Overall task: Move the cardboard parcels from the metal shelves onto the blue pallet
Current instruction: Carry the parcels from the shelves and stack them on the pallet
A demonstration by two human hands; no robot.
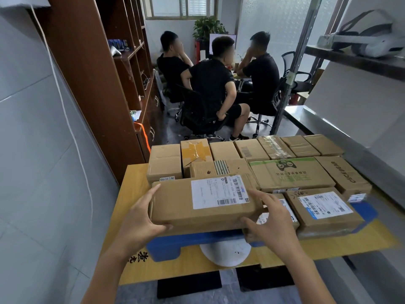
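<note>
Pretty far along, I'd say. The blue pallet (pixel 175 244) on the yellow counter (pixel 131 185) already carries about a dozen cardboard parcels (pixel 291 174), packed edge to edge from 9 o'clock round through 12 to 3.

The one in hand is a long parcel (pixel 175 205) at the pallet's 6 o'clock edge, lying flat across the front. It's plain brown card, long and shallow, with a white shipping label face-up toward its right end, and the corners look intact.

The left grip (pixel 140 218) clasps its left end with the thumb hooked along the near edge. The right grip (pixel 271 222) wraps the right end, thumb on the near side and fingers over the top, rather loosely. I can't tell if its weight is down yet.

The metal shelves (pixel 324 119) at 2 o'clock show no cardboard in the bits I can see, just a white headset (pixel 368 40) up top. So probably little is left, though most of the shelving is out of view.
</note>
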